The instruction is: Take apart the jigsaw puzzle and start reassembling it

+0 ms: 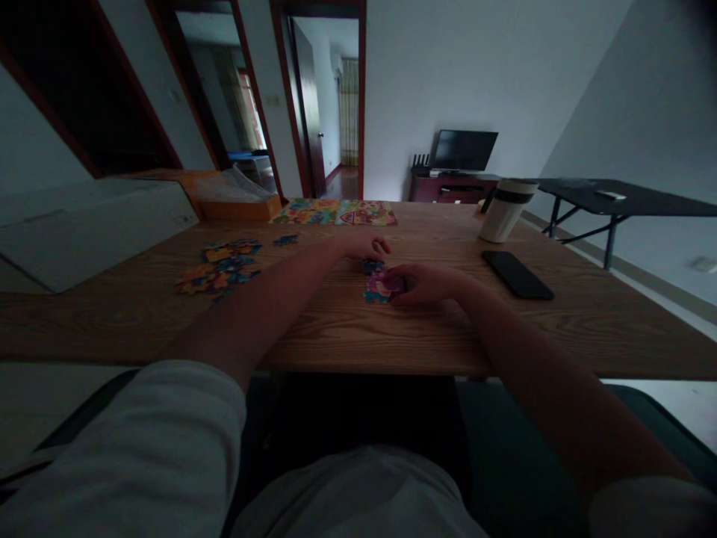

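Observation:
A small joined patch of jigsaw puzzle pieces [376, 288], pink and purple with a teal lower edge, lies flat on the wooden table in front of me. My right hand [426, 284] curls around its right side, thumb low and fingers above, gripping that edge. Just beyond the patch, my left hand [363, 245] hovers with bent fingers apart and seems to hold nothing. A dark blue puzzle piece [373, 265] sits under its fingertips at the patch's top edge; whether they touch it is hard to see. Left of my forearm spreads a pile of loose puzzle pieces [224, 263].
Beyond my hands lies a colourful printed sheet [336, 212]. An orange box [240, 210] and a white box [101, 224] stand at the left. To the right are a black phone [516, 274] and a white cup with a dark band [501, 217]. Some pieces [285, 240] lie apart from the pile.

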`<state>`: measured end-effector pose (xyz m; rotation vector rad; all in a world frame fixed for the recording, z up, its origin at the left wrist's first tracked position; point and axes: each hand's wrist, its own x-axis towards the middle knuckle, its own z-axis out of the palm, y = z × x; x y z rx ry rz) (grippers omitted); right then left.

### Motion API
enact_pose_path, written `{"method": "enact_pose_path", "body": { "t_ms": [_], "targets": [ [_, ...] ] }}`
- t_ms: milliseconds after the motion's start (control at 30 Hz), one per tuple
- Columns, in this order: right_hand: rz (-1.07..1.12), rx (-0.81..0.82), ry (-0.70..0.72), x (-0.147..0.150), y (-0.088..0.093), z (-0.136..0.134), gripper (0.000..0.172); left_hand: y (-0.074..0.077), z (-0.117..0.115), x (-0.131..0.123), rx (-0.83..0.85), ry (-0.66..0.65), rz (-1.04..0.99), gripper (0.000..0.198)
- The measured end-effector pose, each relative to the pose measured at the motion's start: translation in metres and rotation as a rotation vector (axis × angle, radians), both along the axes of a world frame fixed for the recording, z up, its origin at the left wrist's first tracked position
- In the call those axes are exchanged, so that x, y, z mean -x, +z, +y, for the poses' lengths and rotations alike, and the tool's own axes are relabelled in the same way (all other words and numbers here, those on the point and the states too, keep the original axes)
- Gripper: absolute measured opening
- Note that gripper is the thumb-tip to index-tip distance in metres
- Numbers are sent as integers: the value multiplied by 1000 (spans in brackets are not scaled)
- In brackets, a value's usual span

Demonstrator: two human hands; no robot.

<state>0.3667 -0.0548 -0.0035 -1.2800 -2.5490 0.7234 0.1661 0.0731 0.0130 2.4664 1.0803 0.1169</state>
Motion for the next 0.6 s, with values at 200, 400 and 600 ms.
{"method": "enact_pose_path", "body": {
  "t_ms": [200, 400, 600],
  "targets": [
    [31, 1, 30, -1, -4, 2, 63, -6, 0, 6, -9, 22, -64, 47],
    [-3, -24, 31, 1, 0, -1, 59, -10, -15, 35, -54, -44, 64, 45],
    [3, -56, 42, -2, 0, -1, 59, -30, -29, 41, -148, -63, -31, 38]
  ]
}}
